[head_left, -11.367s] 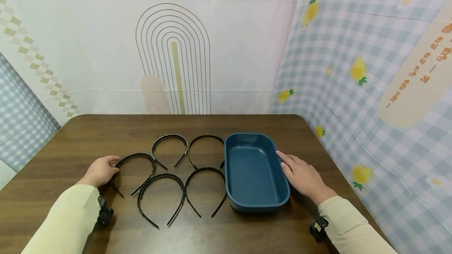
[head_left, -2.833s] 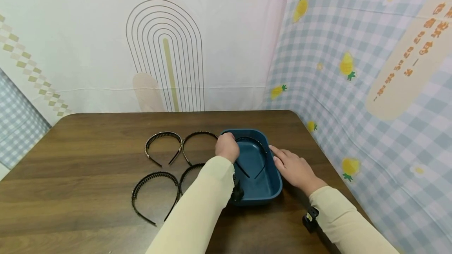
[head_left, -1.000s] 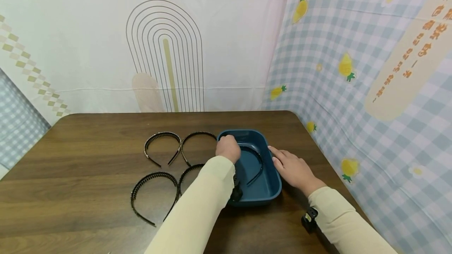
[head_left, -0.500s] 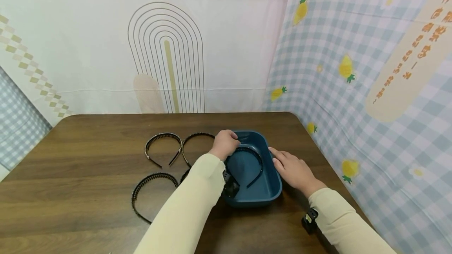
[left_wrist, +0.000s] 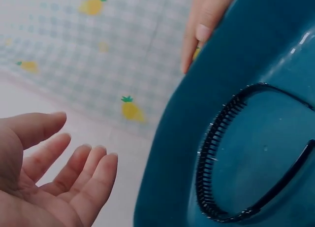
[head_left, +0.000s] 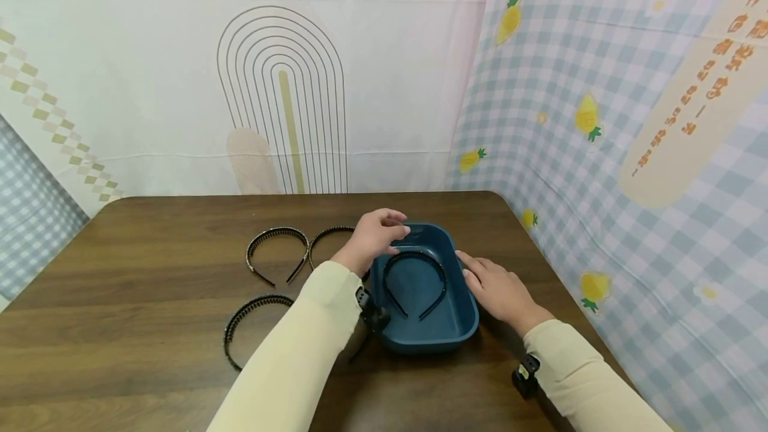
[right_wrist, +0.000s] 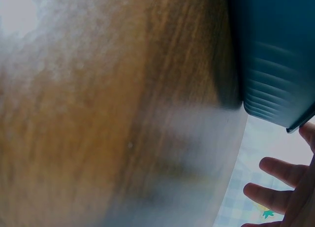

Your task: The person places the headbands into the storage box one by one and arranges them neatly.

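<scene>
One black toothed headband (head_left: 415,280) now lies loose in the dark blue plastic tray (head_left: 462,325), arch toward the far end and both tips pointing back at the person. Half a second ago the left hand (head_left: 373,237) was still down at the tray's near-left rim with its fingers on that band; now it has lifted clear and hangs above the far-left corner, fingers spread and relaxed, holding nothing. The left wrist view agrees: an empty palm (left_wrist: 47,173), with the headband (left_wrist: 231,163) resting on the tray floor beside it. So the drop is done for this piece, I'd say.

The right hand (head_left: 495,289) has not budged since the earlier looks. It lies flat on the table (head_left: 150,325) against the tray's right wall, fingers straight, steadying rather than gripping.

Three more headbands wait on the wood to the left of the tray: one at the far left (head_left: 276,249), one just beside it and partly behind the left wrist (head_left: 327,240), and a nearer one (head_left: 255,315) half hidden by the cream sleeve (head_left: 300,352). A fourth, seen earlier next to the tray, is now hidden behind that sleeve, so I cannot say where it lies.
</scene>
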The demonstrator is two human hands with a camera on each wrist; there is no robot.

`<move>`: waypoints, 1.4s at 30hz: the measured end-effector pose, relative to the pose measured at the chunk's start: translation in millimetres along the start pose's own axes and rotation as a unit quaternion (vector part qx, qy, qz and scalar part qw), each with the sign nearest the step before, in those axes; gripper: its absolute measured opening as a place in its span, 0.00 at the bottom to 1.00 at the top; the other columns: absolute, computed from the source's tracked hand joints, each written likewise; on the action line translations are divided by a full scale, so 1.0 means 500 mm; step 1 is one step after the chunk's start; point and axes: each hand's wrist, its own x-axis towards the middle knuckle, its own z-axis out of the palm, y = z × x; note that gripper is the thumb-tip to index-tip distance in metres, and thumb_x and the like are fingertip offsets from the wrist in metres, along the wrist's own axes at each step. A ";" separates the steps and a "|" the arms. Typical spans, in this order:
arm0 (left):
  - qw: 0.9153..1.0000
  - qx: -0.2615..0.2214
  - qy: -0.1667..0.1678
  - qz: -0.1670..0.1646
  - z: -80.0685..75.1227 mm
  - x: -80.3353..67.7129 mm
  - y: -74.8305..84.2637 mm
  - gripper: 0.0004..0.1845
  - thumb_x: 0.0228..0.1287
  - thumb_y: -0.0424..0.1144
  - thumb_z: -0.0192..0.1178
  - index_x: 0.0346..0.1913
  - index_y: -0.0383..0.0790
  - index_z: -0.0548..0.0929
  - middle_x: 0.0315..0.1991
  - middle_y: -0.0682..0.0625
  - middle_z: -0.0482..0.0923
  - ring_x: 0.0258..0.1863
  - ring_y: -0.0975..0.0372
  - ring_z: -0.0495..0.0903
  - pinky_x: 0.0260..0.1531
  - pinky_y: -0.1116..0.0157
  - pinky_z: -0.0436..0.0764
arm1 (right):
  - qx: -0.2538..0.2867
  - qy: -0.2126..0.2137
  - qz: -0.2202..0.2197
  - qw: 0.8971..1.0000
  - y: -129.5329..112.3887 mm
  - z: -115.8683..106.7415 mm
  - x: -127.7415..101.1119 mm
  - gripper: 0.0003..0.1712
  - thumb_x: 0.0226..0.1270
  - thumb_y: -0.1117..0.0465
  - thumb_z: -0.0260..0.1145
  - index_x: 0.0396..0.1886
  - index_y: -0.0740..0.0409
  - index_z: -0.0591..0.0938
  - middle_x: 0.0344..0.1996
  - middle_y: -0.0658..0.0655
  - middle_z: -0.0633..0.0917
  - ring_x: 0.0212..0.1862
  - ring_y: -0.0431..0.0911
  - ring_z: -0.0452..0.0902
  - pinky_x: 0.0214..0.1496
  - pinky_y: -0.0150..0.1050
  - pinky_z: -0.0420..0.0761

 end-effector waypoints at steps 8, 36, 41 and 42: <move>0.999 -0.043 -0.016 0.006 -0.029 -0.010 0.012 0.18 0.69 0.33 0.57 0.60 0.38 0.76 0.55 0.40 0.74 0.56 0.50 0.76 0.51 0.53 0.80 | 0.001 -0.007 0.005 1.000 -0.004 0.001 0.001 0.28 0.79 0.48 0.43 0.75 0.48 0.61 0.64 0.65 0.73 0.62 0.62 0.70 0.57 0.65 0.70; 0.999 -0.041 -0.015 0.020 -0.150 -0.052 -0.022 0.21 0.70 0.33 0.55 0.64 0.33 0.70 0.59 0.38 0.69 0.62 0.44 0.70 0.56 0.48 0.75 | 0.014 -0.011 0.012 1.000 -0.002 0.003 -0.005 0.29 0.79 0.47 0.41 0.75 0.47 0.60 0.65 0.65 0.71 0.63 0.63 0.69 0.58 0.65 0.69; 0.999 -0.019 -0.008 0.025 -0.170 -0.058 -0.025 0.22 0.69 0.33 0.55 0.64 0.32 0.70 0.59 0.37 0.69 0.61 0.45 0.71 0.56 0.49 0.75 | 0.012 -0.006 0.009 1.000 -0.002 0.003 -0.004 0.29 0.79 0.47 0.41 0.75 0.47 0.60 0.65 0.65 0.72 0.63 0.63 0.69 0.58 0.64 0.70; 1.000 -0.013 -0.006 0.025 -0.173 -0.059 -0.025 0.22 0.69 0.33 0.56 0.64 0.32 0.70 0.60 0.36 0.69 0.61 0.45 0.71 0.57 0.49 0.75 | 0.011 -0.006 0.008 1.000 -0.003 0.002 -0.004 0.29 0.79 0.47 0.41 0.75 0.47 0.60 0.65 0.65 0.72 0.63 0.63 0.69 0.57 0.64 0.70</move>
